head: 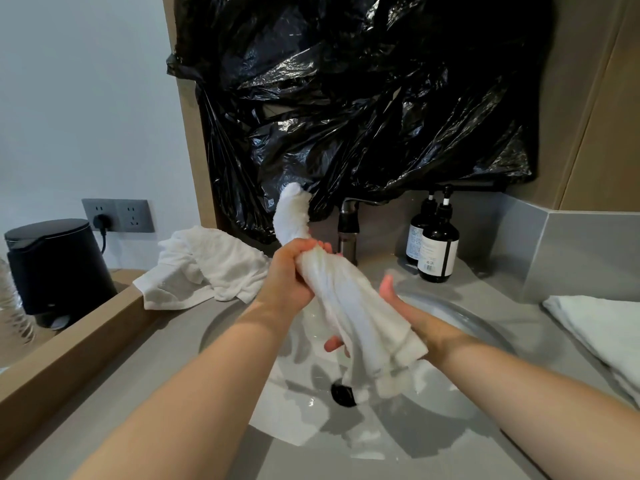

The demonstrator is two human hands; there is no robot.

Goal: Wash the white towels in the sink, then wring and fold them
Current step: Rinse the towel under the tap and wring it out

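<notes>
While my left fingers (313, 244) clamp the limp, sodden towel (353, 306) near its top, my right fingers (333, 344) seemingly wrap its middle.

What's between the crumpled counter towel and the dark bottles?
In the head view: the faucet and the twisted towel held by the left hand.

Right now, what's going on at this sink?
A person holds a bunched white towel over the sink. The left hand grips it near the top, one end sticking up above the fist, and the right hand cups it from beneath. It looks like wringing. A crumpled towel lies on the counter at left, a folded towel at right.
</notes>
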